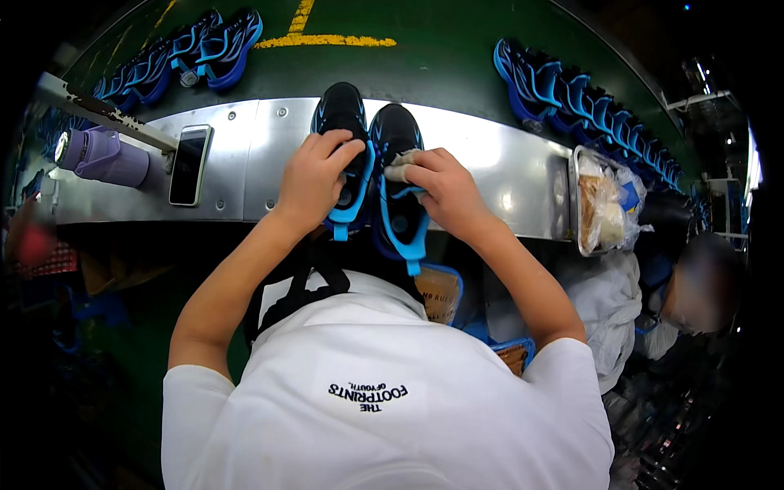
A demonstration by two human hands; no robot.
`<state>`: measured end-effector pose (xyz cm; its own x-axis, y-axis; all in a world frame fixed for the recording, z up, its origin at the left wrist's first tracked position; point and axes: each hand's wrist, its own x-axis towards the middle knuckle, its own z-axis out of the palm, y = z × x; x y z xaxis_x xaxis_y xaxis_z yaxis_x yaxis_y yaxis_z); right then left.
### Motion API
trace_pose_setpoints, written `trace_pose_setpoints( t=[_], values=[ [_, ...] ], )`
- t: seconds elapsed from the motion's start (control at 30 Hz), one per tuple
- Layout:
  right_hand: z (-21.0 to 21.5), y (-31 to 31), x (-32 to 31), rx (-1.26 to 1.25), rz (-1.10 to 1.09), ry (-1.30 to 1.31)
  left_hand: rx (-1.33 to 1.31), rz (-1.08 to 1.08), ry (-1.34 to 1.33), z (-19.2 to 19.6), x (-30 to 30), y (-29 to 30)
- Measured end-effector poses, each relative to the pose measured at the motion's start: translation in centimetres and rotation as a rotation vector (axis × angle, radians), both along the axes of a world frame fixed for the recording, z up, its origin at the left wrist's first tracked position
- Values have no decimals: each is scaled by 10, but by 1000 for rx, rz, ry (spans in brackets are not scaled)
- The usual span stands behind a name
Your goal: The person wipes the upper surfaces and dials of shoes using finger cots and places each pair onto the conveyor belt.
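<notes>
A pair of black sneakers with bright blue collars and heel tabs sits side by side in front of me, toes pointing away. My left hand [309, 184] has its fingers bent and closed on the upper of the left sneaker [337, 106], by the tongue and collar. My right hand [452, 194] grips the lacing area of the right sneaker [394, 126]. Pale wrappings or a bit of light cloth show at its fingertips; which of these I cannot tell. The sneakers rest on a metal ledge [269, 163], their heels reaching over its near edge.
A phone [189, 166] and a lavender bottle [106, 157] are on the ledge's left side. At the right end stands a metal tray [581, 204] with plastic-bagged items. Beyond the ledge, a green surface [441, 69] carries rows of similar sneakers [229, 53] left and right.
</notes>
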<state>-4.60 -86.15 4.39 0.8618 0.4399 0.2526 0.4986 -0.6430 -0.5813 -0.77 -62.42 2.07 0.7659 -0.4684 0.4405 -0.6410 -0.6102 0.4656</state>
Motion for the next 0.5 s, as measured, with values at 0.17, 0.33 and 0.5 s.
trace_pose_setpoints(
  t=[0.17, 0.33, 0.5],
  values=[
    [-10, 26, -19, -156, -25, -236, -78, -13, -31, -4, 1, -5],
    [-11, 28, -20, -228, 45, -232, 12, -63, 53, 4, -4, 1],
    [11, 11, -18, -75, 98, -35, -23, -135, 217, 27, 3, 11]
  ],
)
